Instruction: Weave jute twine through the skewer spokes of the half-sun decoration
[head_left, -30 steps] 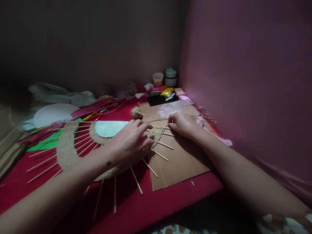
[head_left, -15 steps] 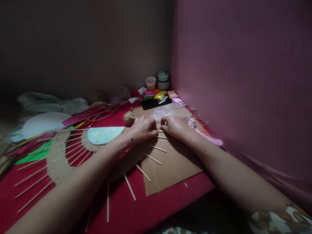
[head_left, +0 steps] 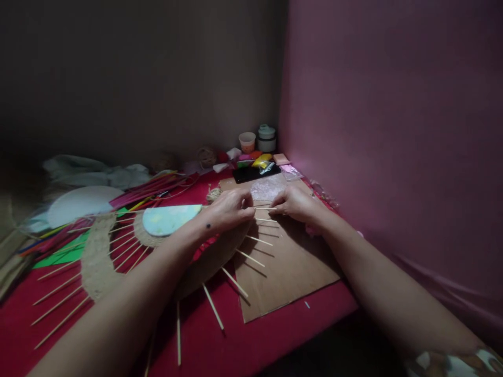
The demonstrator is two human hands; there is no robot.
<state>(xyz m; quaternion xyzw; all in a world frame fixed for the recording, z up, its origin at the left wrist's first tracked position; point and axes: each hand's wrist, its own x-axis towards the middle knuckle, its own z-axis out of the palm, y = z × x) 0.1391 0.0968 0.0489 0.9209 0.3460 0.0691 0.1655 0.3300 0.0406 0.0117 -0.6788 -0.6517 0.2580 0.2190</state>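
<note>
Compared with half a second ago, both hands sit slightly farther apart. Six bare skewer ends (head_left: pixel 234 281) fanning over the cardboard sheet (head_left: pixel 291 267). Left hand (head_left: pixel 230 209) closed, pressing the woven jute fan (head_left: pixel 98 256); right hand (head_left: pixel 296 204) pinching one skewer (head_left: pixel 265 209) between them. Beyond, one twine ball (head_left: pixel 213 194), two pots (head_left: pixel 257 139).

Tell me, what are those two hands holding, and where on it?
The right hand pinches the outer tip of a wooden stick; the left hand presses on the woven piece at the stick's inner end.

Black phone (head_left: pixel 255 173), cup (head_left: pixel 247 141), jar (head_left: pixel 266 137)
</note>
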